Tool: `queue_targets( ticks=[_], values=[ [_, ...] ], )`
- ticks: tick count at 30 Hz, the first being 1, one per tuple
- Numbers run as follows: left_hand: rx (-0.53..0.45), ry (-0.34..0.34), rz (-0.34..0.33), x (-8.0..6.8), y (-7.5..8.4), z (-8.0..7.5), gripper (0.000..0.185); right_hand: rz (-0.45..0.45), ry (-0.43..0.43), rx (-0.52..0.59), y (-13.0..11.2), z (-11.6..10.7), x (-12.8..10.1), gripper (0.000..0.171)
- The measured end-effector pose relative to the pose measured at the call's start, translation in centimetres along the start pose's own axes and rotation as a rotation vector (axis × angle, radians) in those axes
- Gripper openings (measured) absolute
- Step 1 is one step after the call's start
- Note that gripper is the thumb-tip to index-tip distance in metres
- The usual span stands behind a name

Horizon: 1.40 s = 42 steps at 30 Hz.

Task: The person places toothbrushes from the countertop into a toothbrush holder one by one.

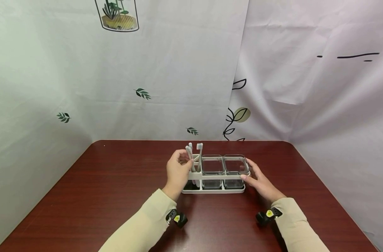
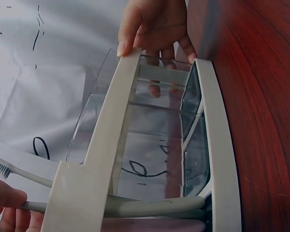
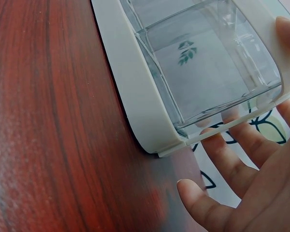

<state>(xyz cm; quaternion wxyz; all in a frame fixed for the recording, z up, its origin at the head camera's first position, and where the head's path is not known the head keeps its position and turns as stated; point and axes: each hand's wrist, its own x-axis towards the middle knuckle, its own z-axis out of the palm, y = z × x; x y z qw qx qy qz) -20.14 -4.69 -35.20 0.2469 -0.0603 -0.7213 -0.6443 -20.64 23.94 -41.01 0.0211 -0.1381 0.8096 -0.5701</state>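
Observation:
A white toothbrush holder [image 1: 216,177] stands on the table with two clear cups [image 1: 236,166] in its middle and right sections. Several toothbrushes [image 1: 200,148] stand upright in the left section, bristles up. My left hand [image 1: 178,173] pinches one toothbrush [image 2: 35,206] between thumb and fingers, its lower end still inside the holder. A greenish handle [image 2: 154,207] and a pink handle [image 2: 152,225] show below the rail in the left wrist view. At the holder's right end, my right hand [image 1: 262,184] grips the upper rail, thumb in front and fingers spread around the side and back.
The dark red wooden table [image 1: 100,196] extends around the holder on all sides. Behind it hangs a pale cloth backdrop [image 1: 179,70] with printed leaves. Black wrist cameras [image 1: 180,219] sit at both cream sleeves [image 1: 147,222].

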Motion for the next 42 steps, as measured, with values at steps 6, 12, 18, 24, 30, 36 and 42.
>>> queue_targets(
  ticks=[6, 12, 18, 24, 30, 36, 42],
  values=[
    [0.025, -0.004, -0.011, -0.17, -0.02, 0.04, 0.020, 0.008, -0.003, 0.006, 0.00, -0.04, -0.04, 0.070],
    [0.047, -0.015, -0.023, -0.15, -0.12, 0.04, 0.020, 0.013, -0.005, 0.006, -0.05, -0.01, -0.08, 0.070],
    [0.068, -0.024, -0.024, -0.13, -0.02, -0.01, 0.020, 0.008, -0.003, 0.004, -0.07, 0.02, -0.04, 0.070],
    [0.100, -0.037, -0.028, 0.06, 0.20, -0.06, 0.019, 0.002, 0.001, 0.007, -0.12, 0.09, -0.07, 0.069],
    [0.122, -0.053, -0.050, 0.28, 0.43, -0.17, 0.019, 0.000, 0.003, 0.015, -0.07, 0.14, -0.03, 0.070],
    [0.134, -0.073, -0.062, 0.44, 0.50, -0.31, 0.022, -0.003, 0.014, -0.015, -0.14, 0.14, 0.00, 0.070],
    [0.145, -0.101, -0.079, 0.42, 0.70, -0.81, 0.027, -0.016, 0.012, -0.055, -0.23, 0.11, -0.02, 0.072]
  ],
)
